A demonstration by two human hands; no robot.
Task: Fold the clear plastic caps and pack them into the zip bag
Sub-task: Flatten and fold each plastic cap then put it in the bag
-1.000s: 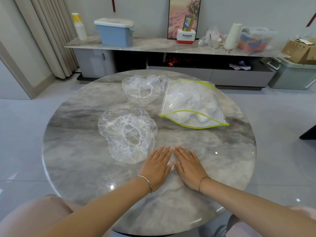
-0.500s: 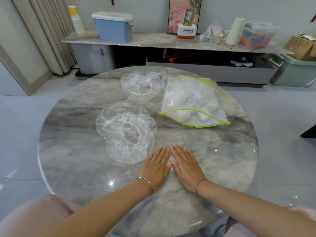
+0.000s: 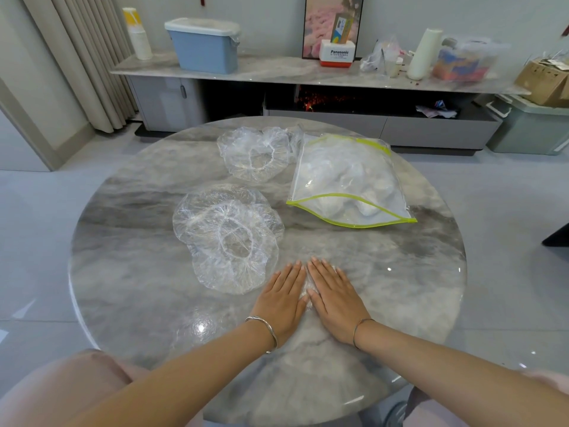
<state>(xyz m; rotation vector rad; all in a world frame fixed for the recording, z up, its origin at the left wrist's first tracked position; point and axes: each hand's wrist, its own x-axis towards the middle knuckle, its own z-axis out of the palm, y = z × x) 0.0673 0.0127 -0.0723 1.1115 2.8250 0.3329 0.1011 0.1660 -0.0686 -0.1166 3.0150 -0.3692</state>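
My left hand (image 3: 281,298) and my right hand (image 3: 334,295) lie flat side by side on the round marble table (image 3: 129,291), fingers straight, pressing down a folded clear plastic cap (image 3: 305,289) of which only a sliver shows between them. Just left of my left hand lies a pile of clear elastic-rimmed caps (image 3: 229,237). Another clear cap (image 3: 254,155) rests at the far side. The zip bag (image 3: 346,180), clear with a yellow-green edge, lies to the right of it with folded caps inside and its mouth facing me.
Beyond the table a low marble sideboard (image 3: 277,72) carries a blue lidded bin (image 3: 204,44), a white roll and boxes. A grey bin (image 3: 532,127) stands on the floor at far right. Curtains hang at left.
Both hands stay flat and pressed together on the folded cap. Only the camera view has shifted slightly.
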